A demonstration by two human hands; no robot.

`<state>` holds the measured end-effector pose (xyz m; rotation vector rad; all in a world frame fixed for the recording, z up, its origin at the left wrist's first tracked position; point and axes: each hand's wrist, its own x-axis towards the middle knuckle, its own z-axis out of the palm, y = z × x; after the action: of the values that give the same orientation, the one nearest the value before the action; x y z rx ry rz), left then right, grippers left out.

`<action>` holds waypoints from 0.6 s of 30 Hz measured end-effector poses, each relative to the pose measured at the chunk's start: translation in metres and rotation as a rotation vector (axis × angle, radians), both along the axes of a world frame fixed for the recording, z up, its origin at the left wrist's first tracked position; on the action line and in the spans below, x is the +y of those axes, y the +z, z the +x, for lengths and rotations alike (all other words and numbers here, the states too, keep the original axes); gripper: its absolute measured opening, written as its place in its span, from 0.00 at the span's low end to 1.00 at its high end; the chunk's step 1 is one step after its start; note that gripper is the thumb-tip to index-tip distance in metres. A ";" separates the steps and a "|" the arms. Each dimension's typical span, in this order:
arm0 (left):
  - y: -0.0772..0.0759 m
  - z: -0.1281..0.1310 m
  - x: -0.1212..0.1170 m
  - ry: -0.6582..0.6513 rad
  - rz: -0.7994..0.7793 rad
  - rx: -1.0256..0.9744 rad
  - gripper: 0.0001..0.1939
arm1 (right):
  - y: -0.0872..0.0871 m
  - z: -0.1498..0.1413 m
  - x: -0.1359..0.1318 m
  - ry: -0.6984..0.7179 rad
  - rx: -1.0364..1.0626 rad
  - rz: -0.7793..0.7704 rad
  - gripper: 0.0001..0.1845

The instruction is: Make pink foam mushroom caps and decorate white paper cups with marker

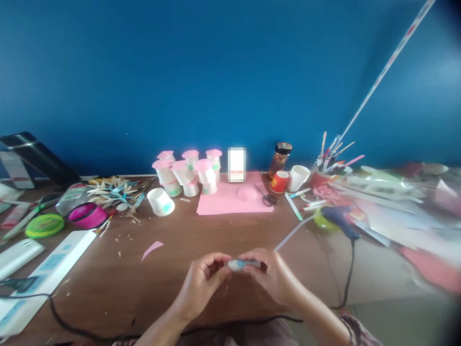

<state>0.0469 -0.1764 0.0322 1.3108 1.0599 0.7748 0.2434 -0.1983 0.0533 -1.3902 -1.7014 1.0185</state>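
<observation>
Slim white-and-blue tube (236, 265) pinched at both ends above the bench (216, 230)

The left hand (205, 276) has its fingers (218, 258) closed on one end of the tube; the right hand (273, 276) has its fingers closed around the other. The tube lies roughly level between them. Well to the left runs a white power strip (66, 257); a curved pink paper scrap (152, 250) lies beyond the left hand. Farther back, a single white paper cup (158, 203) sits near pink paper sheets (230, 205), with scissors (265, 195) on their right side. Behind are stacked paper cups (185, 174) with pink tops, a red paper cup (278, 183) and a dark-lidded jar (280, 161), then the blue wall (230, 72).
</observation>
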 end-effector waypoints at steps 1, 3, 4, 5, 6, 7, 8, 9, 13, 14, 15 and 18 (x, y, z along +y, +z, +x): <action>0.000 0.001 0.002 -0.004 0.016 0.011 0.14 | 0.000 0.000 0.001 -0.001 -0.002 -0.003 0.10; 0.000 0.006 0.006 -0.034 0.074 0.051 0.14 | 0.001 0.003 0.004 0.000 -0.037 0.018 0.12; 0.000 0.008 0.009 -0.066 0.104 0.083 0.14 | 0.001 0.005 0.006 0.012 -0.076 0.048 0.14; 0.000 0.011 0.012 -0.100 0.138 0.116 0.13 | 0.002 0.008 0.009 0.033 -0.132 0.089 0.15; 0.000 0.014 0.014 -0.124 0.179 0.146 0.14 | 0.002 0.012 0.012 0.059 -0.199 0.141 0.16; -0.002 0.016 0.018 -0.133 0.233 0.175 0.15 | 0.002 0.017 0.015 0.088 -0.275 0.195 0.16; -0.005 0.019 0.021 -0.125 0.296 0.204 0.17 | 0.002 0.024 0.020 0.106 -0.355 0.242 0.14; -0.008 0.021 0.025 -0.100 0.366 0.233 0.18 | 0.002 0.031 0.026 0.087 -0.439 0.275 0.12; -0.031 0.024 0.037 -0.042 0.596 0.429 0.18 | 0.004 0.070 0.059 -0.187 -0.805 0.169 0.11; -0.037 0.024 0.038 -0.028 0.641 0.466 0.17 | 0.005 0.080 0.068 -0.252 -0.881 0.110 0.11; -0.043 0.024 0.038 -0.013 0.684 0.494 0.16 | 0.006 0.090 0.078 -0.302 -0.951 0.047 0.12; -0.052 0.024 0.036 0.007 0.782 0.536 0.14 | 0.008 0.111 0.106 -0.399 -1.093 -0.116 0.14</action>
<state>0.0707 -0.1399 -0.0198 2.2724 1.2220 0.9096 0.3547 -0.0924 0.0613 -2.4961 -1.9089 0.0652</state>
